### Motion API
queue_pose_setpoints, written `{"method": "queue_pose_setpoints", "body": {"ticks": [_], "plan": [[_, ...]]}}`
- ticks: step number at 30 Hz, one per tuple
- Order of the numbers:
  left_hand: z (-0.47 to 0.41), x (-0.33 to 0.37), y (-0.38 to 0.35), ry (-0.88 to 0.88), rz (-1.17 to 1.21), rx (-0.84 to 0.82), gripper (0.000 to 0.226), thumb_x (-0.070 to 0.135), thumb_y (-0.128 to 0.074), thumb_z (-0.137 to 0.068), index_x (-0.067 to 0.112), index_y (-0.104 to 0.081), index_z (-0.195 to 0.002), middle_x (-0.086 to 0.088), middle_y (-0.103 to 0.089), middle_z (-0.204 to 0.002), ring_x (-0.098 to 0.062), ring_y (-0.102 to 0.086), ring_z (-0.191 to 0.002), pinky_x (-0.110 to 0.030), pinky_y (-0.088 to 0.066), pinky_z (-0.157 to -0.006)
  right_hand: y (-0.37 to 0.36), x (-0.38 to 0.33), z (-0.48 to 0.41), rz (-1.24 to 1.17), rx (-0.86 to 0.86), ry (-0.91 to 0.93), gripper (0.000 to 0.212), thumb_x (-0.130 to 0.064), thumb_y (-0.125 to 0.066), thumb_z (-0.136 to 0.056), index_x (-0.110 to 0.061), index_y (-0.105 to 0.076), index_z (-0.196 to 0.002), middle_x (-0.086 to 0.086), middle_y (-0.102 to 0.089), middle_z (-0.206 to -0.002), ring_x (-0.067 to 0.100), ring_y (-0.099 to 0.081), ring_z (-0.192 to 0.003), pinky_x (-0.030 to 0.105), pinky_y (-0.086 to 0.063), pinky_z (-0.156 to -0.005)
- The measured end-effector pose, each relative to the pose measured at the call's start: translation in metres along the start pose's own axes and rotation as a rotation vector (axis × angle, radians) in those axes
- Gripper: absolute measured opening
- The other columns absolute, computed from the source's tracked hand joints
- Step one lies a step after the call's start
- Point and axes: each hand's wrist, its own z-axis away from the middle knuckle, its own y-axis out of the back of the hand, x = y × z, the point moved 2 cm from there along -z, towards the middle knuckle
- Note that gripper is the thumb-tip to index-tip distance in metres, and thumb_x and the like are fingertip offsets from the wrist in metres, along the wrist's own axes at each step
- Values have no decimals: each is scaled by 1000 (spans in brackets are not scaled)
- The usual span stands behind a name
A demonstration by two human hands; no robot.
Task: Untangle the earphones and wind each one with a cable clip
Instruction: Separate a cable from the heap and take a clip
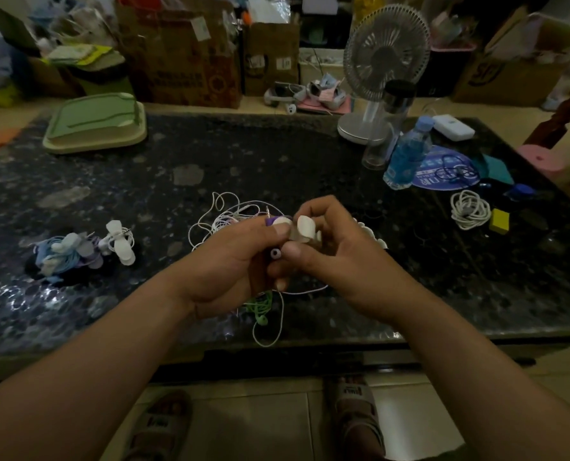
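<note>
My left hand (230, 261) grips the purple earphones (275, 253); my right hand (338, 257) pinches one white cable clip (305, 229). The writing on the cardboard box (183, 61) is too blurred to read.

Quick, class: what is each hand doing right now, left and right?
The left hand grips the purple earphones.
The right hand pinches the white cable clip.

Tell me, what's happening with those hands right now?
Left hand grips purple earphones. Right hand pinches white clip. White tangle lies behind.
</note>
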Motion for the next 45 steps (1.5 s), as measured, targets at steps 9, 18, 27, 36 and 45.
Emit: {"method": "queue_pose_setpoints", "body": {"ticks": [9, 18, 27, 36, 45], "plan": [[2, 7, 1, 69, -24, 13, 26, 28, -50, -105, 6, -58, -116, -1, -52, -81, -13, -43, -60, -28, -46, -56, -5, -2, -1, 50, 54, 35, 12, -32, -54, -107, -33, -55, -119, 3, -69, -105, 11, -68, -90, 27, -61, -74], [4, 7, 1, 106, 39, 13, 22, 30, -52, -105, 9, -56, -104, -2, -46, -81, -11, -42, -62, -26, -46, -57, -12, 1, -6, -57, 101, -69, 20, -34, -49, -109, -18, -62, -108, 1, -72, -95, 10, -69, -86, 31, -61, -76], [7, 8, -3, 134, 79, 19, 33, 24, -53, -100, 1, -59, -124, -1, -60, -75, -14, -58, -66, -30, -58, -64, -5, -1, -8, -34, 127, -94, 14, -18, -60, -102, -15, -60, -88, -5, -68, -71, 5, -65, -64, 23, -53, -57], [9, 12, -17, 64, -185, 113, 23, 18, -47, -109, 1, -62, -115, -20, -75, -99, -33, -76, -82, -37, -64, -72, -9, -9, -8, 95, 202, -94, 22, -28, -71, -90, -16, -55, -81, -2, -72, -73, 3, -61, -60, 25, -47, -53], [16, 15, -21, -27, -357, 276, 14, 17, -55, -108, 4, -53, -113, -19, -77, -94, -36, -79, -82, -42, -66, -69, -14, -10, -7, 92, 213, -23, 20, -18, -65, -97, -5, -53, -88, -6, -73, -88, 7, -69, -72, 17, -55, -56]]}}
